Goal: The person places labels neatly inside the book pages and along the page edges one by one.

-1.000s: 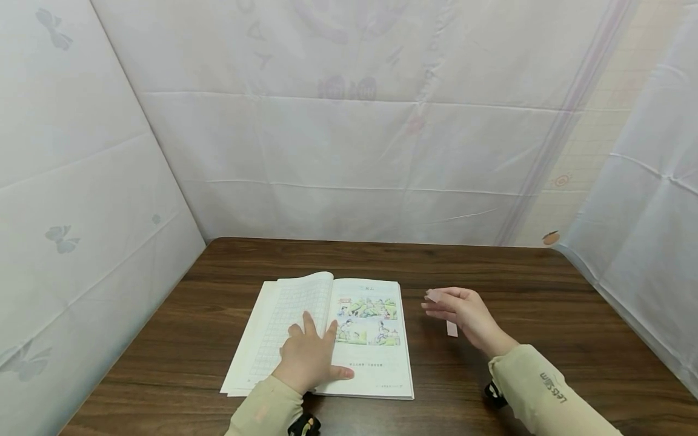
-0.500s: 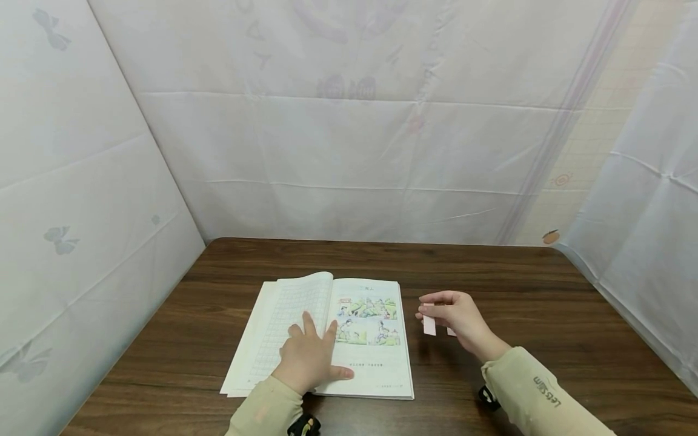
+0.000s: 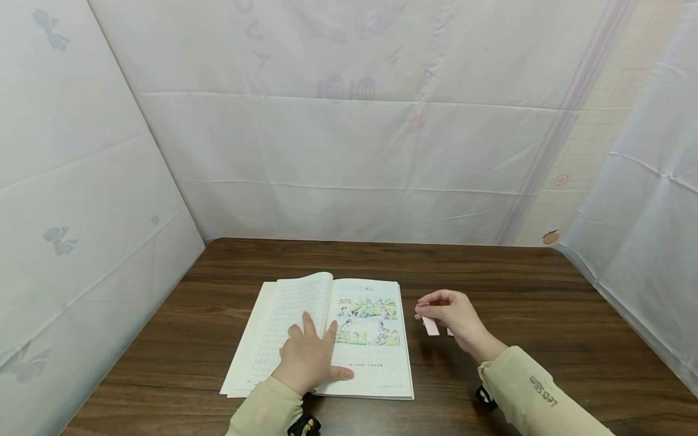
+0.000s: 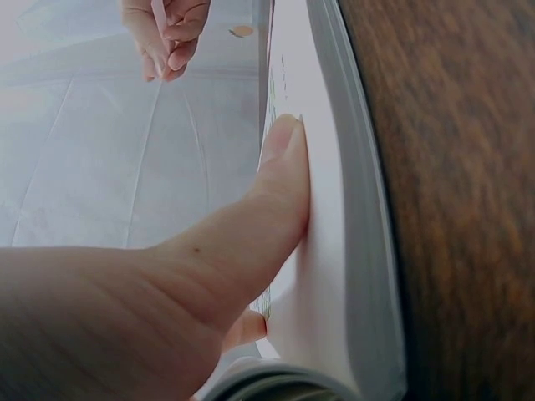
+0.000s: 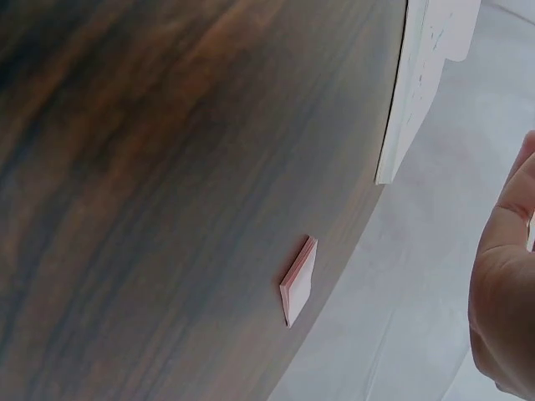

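An open picture book [image 3: 368,378] lies on the table, with a gridded page on its left and coloured drawings on its right. My left hand [image 3: 307,357] presses on it near the spine, fingers spread; the thumb [image 4: 280,180] lies along the right page in the left wrist view. Right of the book, my right hand [image 3: 457,320] pinches a pale pink sticky note [image 3: 431,326], which hangs down from the fingertips above the table. Behind that hand, a small pink sticky note pad [image 5: 299,284] lies on the wood, mostly hidden in the head view.
The brown wooden table [image 3: 180,339] extends around the book, and its far edge meets a pale cloth wall [image 3: 349,209]. More cloth hangs at the left [image 3: 82,242] and right [image 3: 643,242].
My right hand has moved slightly left with the sticky note, which now hangs below its fingertips and tilts. The hand now covers more of the pad. The left hand and book stay put.
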The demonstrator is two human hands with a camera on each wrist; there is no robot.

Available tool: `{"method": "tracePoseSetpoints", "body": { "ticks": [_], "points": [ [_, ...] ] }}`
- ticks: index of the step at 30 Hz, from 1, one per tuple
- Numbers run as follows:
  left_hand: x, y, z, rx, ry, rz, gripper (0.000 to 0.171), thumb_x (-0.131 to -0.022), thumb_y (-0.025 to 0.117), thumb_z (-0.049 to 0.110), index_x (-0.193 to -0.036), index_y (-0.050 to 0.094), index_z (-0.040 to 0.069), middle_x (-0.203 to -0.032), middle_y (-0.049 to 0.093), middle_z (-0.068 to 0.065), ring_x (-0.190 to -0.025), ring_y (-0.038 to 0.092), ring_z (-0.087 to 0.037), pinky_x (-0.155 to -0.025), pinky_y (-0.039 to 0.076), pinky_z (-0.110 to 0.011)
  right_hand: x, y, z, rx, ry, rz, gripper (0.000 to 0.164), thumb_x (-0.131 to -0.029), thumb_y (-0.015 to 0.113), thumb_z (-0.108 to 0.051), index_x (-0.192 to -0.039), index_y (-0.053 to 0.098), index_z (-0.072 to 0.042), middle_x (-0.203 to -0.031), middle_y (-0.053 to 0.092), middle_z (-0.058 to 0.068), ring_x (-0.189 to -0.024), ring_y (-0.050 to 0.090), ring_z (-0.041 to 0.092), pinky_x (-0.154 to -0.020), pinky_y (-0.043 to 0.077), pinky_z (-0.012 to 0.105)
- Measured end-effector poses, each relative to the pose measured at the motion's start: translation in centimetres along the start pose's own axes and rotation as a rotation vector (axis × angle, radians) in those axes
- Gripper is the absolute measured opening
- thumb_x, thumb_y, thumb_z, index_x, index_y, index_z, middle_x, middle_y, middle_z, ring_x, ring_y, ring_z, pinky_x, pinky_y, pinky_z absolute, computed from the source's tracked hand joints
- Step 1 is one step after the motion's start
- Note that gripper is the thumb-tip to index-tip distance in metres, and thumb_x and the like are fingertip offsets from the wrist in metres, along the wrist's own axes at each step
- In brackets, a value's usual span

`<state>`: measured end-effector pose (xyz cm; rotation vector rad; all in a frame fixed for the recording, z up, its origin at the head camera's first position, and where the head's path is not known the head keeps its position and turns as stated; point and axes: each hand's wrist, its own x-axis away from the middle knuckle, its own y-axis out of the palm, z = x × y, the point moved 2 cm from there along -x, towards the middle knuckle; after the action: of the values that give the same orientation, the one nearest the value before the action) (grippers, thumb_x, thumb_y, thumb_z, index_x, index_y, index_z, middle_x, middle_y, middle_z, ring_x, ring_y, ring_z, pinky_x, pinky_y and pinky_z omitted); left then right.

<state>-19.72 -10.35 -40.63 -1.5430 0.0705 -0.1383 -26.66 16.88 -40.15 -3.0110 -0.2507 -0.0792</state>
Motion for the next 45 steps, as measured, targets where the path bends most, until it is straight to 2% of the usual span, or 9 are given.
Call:
{"method": "tracePoseSetpoints", "body": {
  "ticks": [3,9,14,20,24,27,33,39,45],
  "points": [
    [0.0,0.1,0.0,0.004,0.004,0.008,0.102,-0.064,0.071,0.077,-0.143,0.054,0.015,-0.143,0.038,-0.042,-0.1,0.053,-0.048,-0.05,0.048,-0.04,-0.2,0.1,0.0,0.005,0.018,0.005,0.02,-0.087,0.068,0.0,-0.103,0.067,0.011,-0.09,0.075,0.007,-0.077,0.072,0.012,-0.069,0.057,0.025],
    [-0.1,0.3,0.1,0.009,0.008,0.014,0.102,-0.063,0.071,0.077,-0.143,0.054,0.014,-0.143,0.038,-0.042,-0.103,0.052,-0.05,-0.051,0.05,-0.043,-0.4,0.1,0.1,-0.033,0.052,-0.037,0.037,-0.092,0.065,-0.004,-0.122,0.059,0.018,-0.102,0.074,0.011,-0.077,0.07,0.011,-0.071,0.057,0.025],
    [-0.1,0.3,0.0,0.004,0.006,0.006,0.102,-0.064,0.071,0.077,-0.143,0.054,0.015,-0.144,0.038,-0.041,-0.103,0.052,-0.05,-0.051,0.05,-0.042,-0.8,0.1,0.2,-0.025,0.056,-0.047,0.042,-0.092,0.067,-0.006,-0.126,0.057,0.017,-0.105,0.074,0.008,-0.074,0.068,0.01,-0.068,0.057,0.024],
    [-0.2,0.3,0.0,0.001,0.013,0.014,0.102,-0.064,0.071,0.077,-0.143,0.054,0.014,-0.143,0.038,-0.042,-0.103,0.053,-0.05,-0.051,0.05,-0.042,-1.6,0.1,0.1,0.007,0.066,-0.018,0.041,-0.09,0.07,-0.01,-0.122,0.058,0.012,-0.098,0.074,0.003,-0.075,0.066,0.011,-0.066,0.053,0.021],
    [-0.1,0.2,-0.1,0.004,0.008,0.003,0.102,-0.064,0.071,0.077,-0.143,0.054,0.014,-0.144,0.038,-0.042,-0.105,0.052,-0.051,-0.051,0.05,-0.042,-2.1,0.1,0.1,0.006,0.086,-0.006,0.038,-0.091,0.071,-0.012,-0.12,0.061,0.01,-0.102,0.075,0.006,-0.076,0.065,0.011,-0.067,0.053,0.02],
    [0.0,0.1,-0.2,0.006,0.003,-0.005,0.102,-0.064,0.071,0.077,-0.143,0.054,0.014,-0.144,0.037,-0.042,-0.105,0.052,-0.051,-0.052,0.05,-0.043,-2.5,0.2,0.1,0.014,0.09,-0.009,0.04,-0.091,0.071,-0.012,-0.122,0.061,0.011,-0.106,0.075,0.01,-0.074,0.062,0.01,-0.069,0.053,0.022],
    [0.1,0.0,-0.3,0.011,0.003,0.001,0.102,-0.064,0.072,0.076,-0.143,0.054,0.014,-0.144,0.038,-0.042,-0.105,0.052,-0.052,-0.052,0.05,-0.043,-3.4,0.5,-0.1,0.063,0.084,-0.035,0.039,-0.093,0.069,-0.012,-0.123,0.062,0.011,-0.102,0.073,0.009,-0.073,0.057,0.011,-0.072,0.051,0.027],
    [0.0,0.1,-0.3,0.017,0.004,0.008,0.102,-0.064,0.072,0.076,-0.143,0.054,0.014,-0.144,0.038,-0.042,-0.104,0.052,-0.051,-0.052,0.049,-0.042,-4.4,1.0,-0.1,0.11,0.091,-0.038,0.03,-0.09,0.071,-0.012,-0.112,0.067,0.009,-0.09,0.07,0.006,-0.071,0.057,0.013,-0.069,0.05,0.026],
    [0.0,0.2,-0.3,0.015,0.001,0.002,0.103,-0.064,0.071,0.077,-0.143,0.054,0.014,-0.144,0.038,-0.041,-0.104,0.052,-0.05,-0.053,0.05,-0.042,-5.4,1.5,0.7,0.125,0.096,-0.052,0.026,-0.089,0.072,-0.009,-0.107,0.07,0.01,-0.087,0.073,0.006,-0.067,0.058,0.012,-0.065,0.048,0.025]
  ]
}}
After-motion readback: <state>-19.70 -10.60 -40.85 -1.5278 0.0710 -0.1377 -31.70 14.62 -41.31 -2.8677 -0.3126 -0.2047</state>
